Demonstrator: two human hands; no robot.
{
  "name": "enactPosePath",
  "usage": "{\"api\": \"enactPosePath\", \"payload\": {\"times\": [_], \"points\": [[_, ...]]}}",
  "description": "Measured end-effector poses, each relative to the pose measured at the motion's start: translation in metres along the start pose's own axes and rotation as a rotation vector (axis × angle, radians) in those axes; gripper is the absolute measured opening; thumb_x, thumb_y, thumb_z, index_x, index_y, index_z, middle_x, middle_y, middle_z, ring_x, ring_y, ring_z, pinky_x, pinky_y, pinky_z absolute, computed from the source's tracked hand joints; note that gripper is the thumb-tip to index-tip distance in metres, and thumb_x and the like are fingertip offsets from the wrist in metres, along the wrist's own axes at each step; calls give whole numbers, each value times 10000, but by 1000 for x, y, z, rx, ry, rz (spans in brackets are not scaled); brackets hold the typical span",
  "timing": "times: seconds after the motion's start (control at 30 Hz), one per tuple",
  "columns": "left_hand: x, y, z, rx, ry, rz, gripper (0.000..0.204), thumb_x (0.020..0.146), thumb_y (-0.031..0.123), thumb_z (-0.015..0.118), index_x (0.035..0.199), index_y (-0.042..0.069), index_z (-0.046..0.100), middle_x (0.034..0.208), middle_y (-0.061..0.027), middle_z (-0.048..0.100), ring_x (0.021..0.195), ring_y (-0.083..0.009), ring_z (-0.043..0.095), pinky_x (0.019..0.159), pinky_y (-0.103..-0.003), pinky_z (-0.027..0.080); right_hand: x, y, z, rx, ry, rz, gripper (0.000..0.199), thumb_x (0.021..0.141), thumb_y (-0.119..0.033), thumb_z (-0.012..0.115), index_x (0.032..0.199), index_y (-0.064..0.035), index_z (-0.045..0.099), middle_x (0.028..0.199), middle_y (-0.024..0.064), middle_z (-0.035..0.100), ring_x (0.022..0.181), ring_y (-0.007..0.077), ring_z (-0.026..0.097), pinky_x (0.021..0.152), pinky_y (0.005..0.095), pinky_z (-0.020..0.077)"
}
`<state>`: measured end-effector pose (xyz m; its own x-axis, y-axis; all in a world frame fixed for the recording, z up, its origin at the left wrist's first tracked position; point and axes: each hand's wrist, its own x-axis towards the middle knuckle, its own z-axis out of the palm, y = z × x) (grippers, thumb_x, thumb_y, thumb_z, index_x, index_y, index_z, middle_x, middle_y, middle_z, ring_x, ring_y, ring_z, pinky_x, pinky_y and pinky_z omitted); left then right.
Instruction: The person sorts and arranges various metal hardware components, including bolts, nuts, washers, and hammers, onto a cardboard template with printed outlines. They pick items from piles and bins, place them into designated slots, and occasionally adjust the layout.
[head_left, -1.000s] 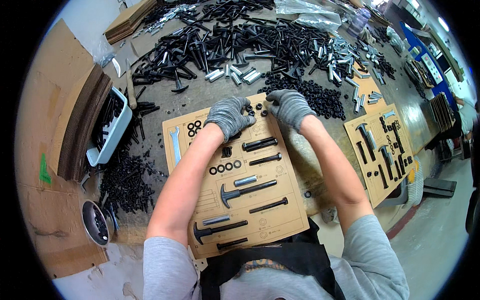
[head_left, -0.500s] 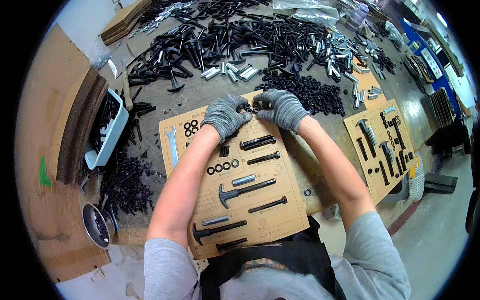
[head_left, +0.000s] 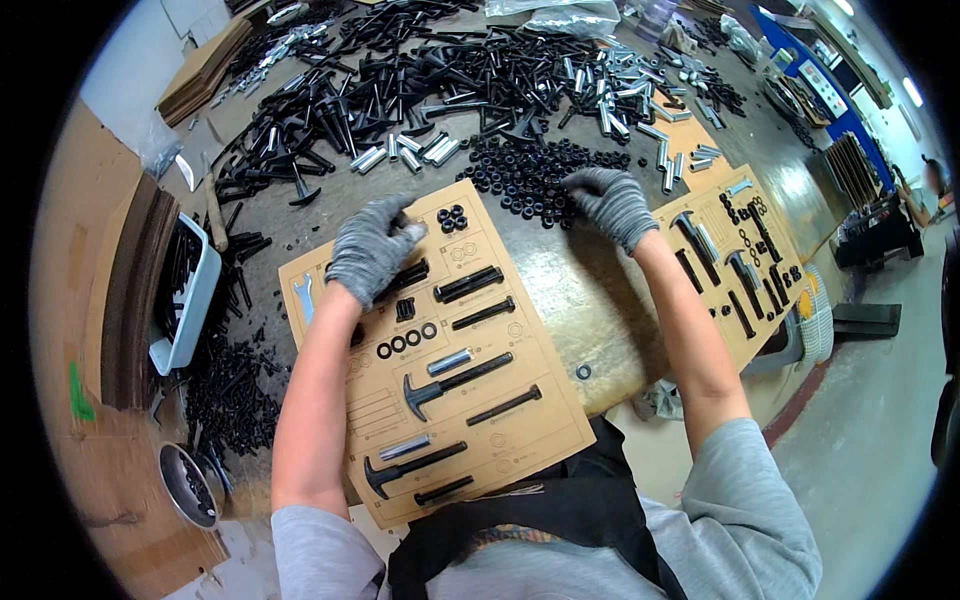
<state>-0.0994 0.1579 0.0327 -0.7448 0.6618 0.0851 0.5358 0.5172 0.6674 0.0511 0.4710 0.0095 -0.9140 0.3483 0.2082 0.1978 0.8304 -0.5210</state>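
Note:
My left hand (head_left: 372, 250), in a grey knit glove, hovers over the upper left of a tan cardboard panel (head_left: 560, 420), thumb and forefinger apart with nothing seen between them. Near its fingertips, a cluster of black nuts (head_left: 452, 218) sits at the panel's top edge. My right hand (head_left: 612, 208), also gloved, is off the panel at the right side of a heap of black nuts (head_left: 530, 165); its bent fingers are apart. The panel carries a wrench (head_left: 304, 297), black bolts (head_left: 468, 284), black rings (head_left: 407, 340), T-shaped black bolts (head_left: 455, 388) and silver tubes (head_left: 450, 362).
A second filled panel (head_left: 735, 265) lies to the right. Heaped black T-bolts (head_left: 340, 110) and silver tubes (head_left: 605, 95) spread across the back. To the left stand a pale blue bin (head_left: 205, 290), stacked cardboard (head_left: 130, 290) and a round metal bowl (head_left: 188, 485). A lone ring (head_left: 583, 371) lies right of the panel.
My hands have parted from the nuts at the panel's top. The right has moved right to the nut heap, the left leftward. The view has shifted, and the nut cluster is now uncovered.

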Motion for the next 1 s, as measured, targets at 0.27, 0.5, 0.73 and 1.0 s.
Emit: {"api": "enactPosePath", "payload": {"times": [0.27, 0.5, 0.73, 1.0], "points": [[-65, -1, -45, -230, 174, -89, 339, 866, 166, 662, 1179, 39, 634, 967, -66, 668, 879, -141, 607, 821, -287, 495, -2, -62, 35, -434, -98, -208, 254, 818, -270, 651, 1030, -129, 655, 959, 112, 618, 916, 308, 618, 776, 415, 510], [-153, -53, -73, -353, 360, -228, 292, 872, 137, 654, 1136, 13, 651, 1046, -62, 669, 938, -129, 604, 855, -271, 483, 8, -71, 41, -584, -169, -225, 172, 828, -242, 626, 920, -97, 632, 948, 142, 617, 830, 339, 631, 716, 451, 514], [-244, -97, -74, -230, 539, -333, 249, 886, 119, 639, 1108, 9, 662, 1027, -49, 664, 869, -125, 597, 790, -265, 488, -40, -54, 25, -346, -226, -302, 165, 829, -250, 641, 874, -91, 635, 835, 127, 644, 820, 328, 633, 716, 425, 510], [-285, -127, -52, -476, 669, -490, 208, 906, 70, 620, 1108, 56, 669, 824, 29, 615, 636, -38, 472, 557, -191, 406, -31, -37, 34, -172, -113, -93, 270, 860, -329, 597, 931, -85, 689, 867, 181, 647, 850, 373, 616, 761, 445, 490]]}}
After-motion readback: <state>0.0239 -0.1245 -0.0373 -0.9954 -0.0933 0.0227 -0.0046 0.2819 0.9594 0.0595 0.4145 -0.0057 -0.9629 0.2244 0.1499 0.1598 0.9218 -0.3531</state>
